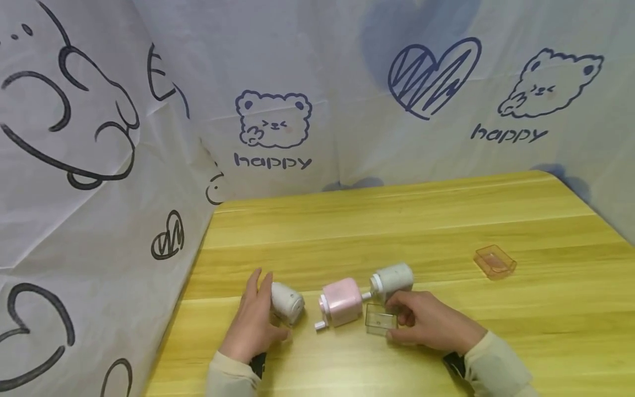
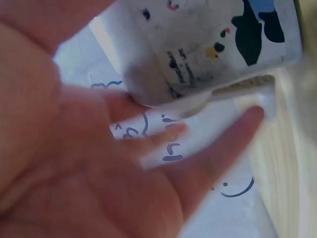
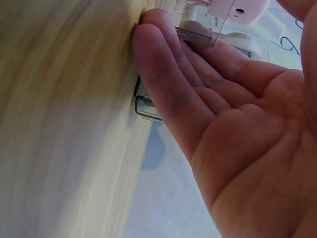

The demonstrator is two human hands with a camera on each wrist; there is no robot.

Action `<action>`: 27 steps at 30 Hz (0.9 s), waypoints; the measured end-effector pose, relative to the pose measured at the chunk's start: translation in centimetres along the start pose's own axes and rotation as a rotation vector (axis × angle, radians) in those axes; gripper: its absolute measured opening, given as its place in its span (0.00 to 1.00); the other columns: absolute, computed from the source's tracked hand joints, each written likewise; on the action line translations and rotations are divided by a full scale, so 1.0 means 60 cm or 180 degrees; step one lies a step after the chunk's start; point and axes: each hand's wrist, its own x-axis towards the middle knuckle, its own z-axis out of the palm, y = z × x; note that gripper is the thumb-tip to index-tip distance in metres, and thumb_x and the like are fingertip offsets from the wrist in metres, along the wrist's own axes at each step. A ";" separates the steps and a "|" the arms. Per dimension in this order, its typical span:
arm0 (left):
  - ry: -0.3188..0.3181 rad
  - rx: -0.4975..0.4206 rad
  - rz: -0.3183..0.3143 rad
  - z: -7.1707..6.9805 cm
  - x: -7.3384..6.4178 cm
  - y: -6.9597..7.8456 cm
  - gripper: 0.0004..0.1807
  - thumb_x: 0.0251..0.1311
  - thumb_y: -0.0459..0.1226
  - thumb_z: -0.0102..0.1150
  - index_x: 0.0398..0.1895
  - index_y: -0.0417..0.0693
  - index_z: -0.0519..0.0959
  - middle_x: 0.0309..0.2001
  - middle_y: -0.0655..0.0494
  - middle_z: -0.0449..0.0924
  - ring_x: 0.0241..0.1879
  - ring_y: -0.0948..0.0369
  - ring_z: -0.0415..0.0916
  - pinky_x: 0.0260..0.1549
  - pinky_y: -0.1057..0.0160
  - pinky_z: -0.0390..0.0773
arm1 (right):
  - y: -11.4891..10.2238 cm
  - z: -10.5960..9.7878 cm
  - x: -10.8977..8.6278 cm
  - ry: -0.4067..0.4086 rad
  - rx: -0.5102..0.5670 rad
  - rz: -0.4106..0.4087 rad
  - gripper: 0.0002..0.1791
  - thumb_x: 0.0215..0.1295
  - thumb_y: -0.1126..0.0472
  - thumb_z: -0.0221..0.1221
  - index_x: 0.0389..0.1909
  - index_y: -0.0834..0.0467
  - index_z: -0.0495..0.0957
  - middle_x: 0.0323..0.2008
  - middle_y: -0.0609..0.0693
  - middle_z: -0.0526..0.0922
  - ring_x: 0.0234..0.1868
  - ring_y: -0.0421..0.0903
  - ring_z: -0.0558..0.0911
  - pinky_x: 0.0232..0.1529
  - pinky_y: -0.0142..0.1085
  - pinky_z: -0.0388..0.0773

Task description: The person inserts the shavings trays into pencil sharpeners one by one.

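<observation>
My left hand [image 1: 253, 322] is spread beside a white crank pencil sharpener [image 1: 286, 303] lying on its side. In the left wrist view, this sharpener [image 2: 213, 49] has a printed cartoon pattern, and the fingers [image 2: 218, 144] around it are straight and blurred. My right hand [image 1: 429, 322] pinches a clear smoky drawer [image 1: 381, 320] between thumb and fingers, low at the table. Part of that drawer [image 3: 198, 32] shows past the fingertips in the right wrist view. Between the hands lies a pink crank sharpener [image 1: 342, 301], and a second white sharpener [image 1: 394, 278] lies just behind my right hand.
A transparent orange drawer [image 1: 495, 261] sits farther right on the yellow wood-grain table [image 1: 347, 231]. White cloth [image 1: 347, 110] with printed bears and hearts hangs behind the table and along its left side. A dark-edged clear piece [image 3: 148, 106] shows behind the right fingers.
</observation>
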 end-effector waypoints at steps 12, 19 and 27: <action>0.0004 -0.0008 0.0344 -0.021 -0.006 -0.016 0.30 0.39 0.34 0.86 0.50 0.53 0.83 0.48 0.54 0.81 0.43 0.58 0.76 0.43 0.50 0.80 | 0.001 0.000 -0.002 -0.0026 0.0035 -0.0018 0.27 0.62 0.47 0.72 0.52 0.62 0.79 0.35 0.43 0.80 0.34 0.39 0.78 0.34 0.33 0.78; -0.0066 -0.0867 0.1078 -0.023 -0.004 -0.020 0.28 0.40 0.40 0.87 0.47 0.60 0.84 0.43 0.61 0.80 0.39 0.60 0.74 0.34 0.63 0.82 | -0.001 -0.005 -0.001 -0.0045 0.0021 -0.0002 0.28 0.60 0.48 0.73 0.53 0.63 0.79 0.36 0.44 0.81 0.35 0.39 0.78 0.35 0.34 0.79; -0.1044 -0.1362 0.1364 0.016 -0.005 0.004 0.27 0.40 0.40 0.87 0.44 0.59 0.82 0.43 0.59 0.81 0.39 0.62 0.78 0.36 0.62 0.84 | -0.005 0.004 0.000 -0.0091 0.0121 -0.0104 0.27 0.55 0.51 0.76 0.50 0.61 0.80 0.33 0.42 0.80 0.35 0.38 0.78 0.37 0.34 0.80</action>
